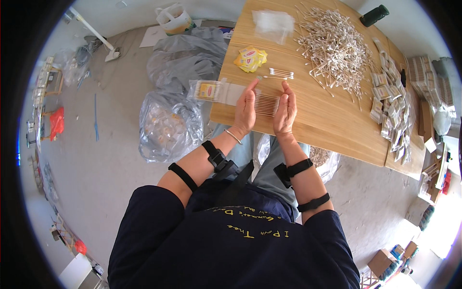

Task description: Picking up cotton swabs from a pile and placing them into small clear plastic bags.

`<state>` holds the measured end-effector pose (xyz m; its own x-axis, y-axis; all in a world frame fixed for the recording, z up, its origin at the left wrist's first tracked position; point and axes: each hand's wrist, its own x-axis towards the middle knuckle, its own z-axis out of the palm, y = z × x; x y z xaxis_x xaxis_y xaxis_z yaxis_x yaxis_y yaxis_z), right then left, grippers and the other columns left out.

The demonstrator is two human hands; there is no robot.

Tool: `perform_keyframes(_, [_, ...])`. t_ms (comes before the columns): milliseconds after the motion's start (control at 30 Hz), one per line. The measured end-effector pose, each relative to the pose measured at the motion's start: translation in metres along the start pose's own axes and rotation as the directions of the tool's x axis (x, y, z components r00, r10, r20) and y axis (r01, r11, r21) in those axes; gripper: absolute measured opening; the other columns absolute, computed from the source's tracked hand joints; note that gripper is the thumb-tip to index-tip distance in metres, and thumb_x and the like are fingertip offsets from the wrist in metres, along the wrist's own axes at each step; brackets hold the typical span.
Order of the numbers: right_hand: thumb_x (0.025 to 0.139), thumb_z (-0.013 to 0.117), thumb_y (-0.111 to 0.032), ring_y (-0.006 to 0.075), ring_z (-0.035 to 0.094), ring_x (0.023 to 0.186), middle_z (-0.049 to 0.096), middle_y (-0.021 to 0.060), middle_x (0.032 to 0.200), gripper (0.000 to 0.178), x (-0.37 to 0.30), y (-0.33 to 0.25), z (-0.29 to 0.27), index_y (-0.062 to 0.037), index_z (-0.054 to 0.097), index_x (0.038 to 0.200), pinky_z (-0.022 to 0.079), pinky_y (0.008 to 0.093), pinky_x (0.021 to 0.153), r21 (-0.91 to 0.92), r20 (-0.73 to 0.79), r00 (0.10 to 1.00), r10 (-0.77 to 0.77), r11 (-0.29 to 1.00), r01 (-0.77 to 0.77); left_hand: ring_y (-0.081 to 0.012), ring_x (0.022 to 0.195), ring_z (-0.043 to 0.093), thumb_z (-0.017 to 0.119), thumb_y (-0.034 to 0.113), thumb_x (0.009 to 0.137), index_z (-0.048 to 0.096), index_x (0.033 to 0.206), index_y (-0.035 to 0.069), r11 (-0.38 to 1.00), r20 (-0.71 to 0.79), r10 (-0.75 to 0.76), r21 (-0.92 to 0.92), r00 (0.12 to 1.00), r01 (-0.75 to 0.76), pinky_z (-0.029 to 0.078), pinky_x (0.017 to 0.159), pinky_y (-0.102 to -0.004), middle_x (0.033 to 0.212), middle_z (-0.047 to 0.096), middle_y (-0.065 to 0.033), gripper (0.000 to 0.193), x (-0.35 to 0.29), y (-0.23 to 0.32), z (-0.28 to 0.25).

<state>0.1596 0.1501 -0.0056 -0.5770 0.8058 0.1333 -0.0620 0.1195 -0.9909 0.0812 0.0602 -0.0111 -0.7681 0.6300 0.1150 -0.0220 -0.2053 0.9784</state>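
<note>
A neat row of cotton swabs [267,105] lies on the wooden table near its front edge, between my two hands. My left hand [246,111] stands on edge at the row's left end, its fingers stretched forward. At the right end my right hand [285,111] is also on edge, fingers extended upward and slightly bent. Just beyond the fingertips lie a few loose cotton swabs [281,72], the nearest one close to my left fingertip. Left of my left hand is a clear packet [207,90] of swabs with a yellow card, reaching past the table edge.
Yellow cards [250,59] are stacked farther back, beside clear plastic sleeves [273,26]. A large heap of cotton swabs [332,45] covers the back right. Filled packets [392,101] pile up at the right. Plastic bags [171,125] stand on the floor at the left.
</note>
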Motion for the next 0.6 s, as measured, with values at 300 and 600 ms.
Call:
perform_keyframes(300, [0.089, 0.054, -0.042, 0.0414, 0.01, 0.144, 0.014, 0.0302, 0.152, 0.083, -0.025, -0.01, -0.013, 0.0113, 0.021, 0.143, 0.01, 0.0474, 0.117, -0.75, 0.552, 0.833, 0.048, 0.464, 0.471, -0.0236, 0.131, 0.04, 0.032, 0.05, 0.101, 0.039, 0.138, -0.006, 0.999, 0.007, 0.031, 0.014, 1.0, -0.031, 0.028, 0.111, -0.0338, 0.141, 0.044, -0.0182, 0.067, 0.002, 0.0, -0.01])
perform_keyframes(600, [0.093, 0.045, -0.045, 0.0427, 0.015, 0.142, 0.02, 0.0306, 0.15, 0.077, -0.03, -0.007, -0.003, 0.0122, 0.026, 0.141, 0.011, 0.049, 0.117, -0.839, 0.473, 0.88, 0.028, 0.319, 0.441, -0.0248, 0.133, 0.038, 0.029, 0.05, 0.102, 0.035, 0.141, -0.003, 0.999, 0.067, 0.011, 0.029, 0.998, -0.013, 0.028, 0.111, -0.0351, 0.145, 0.039, -0.0179, 0.066, -0.002, 0.007, -0.001])
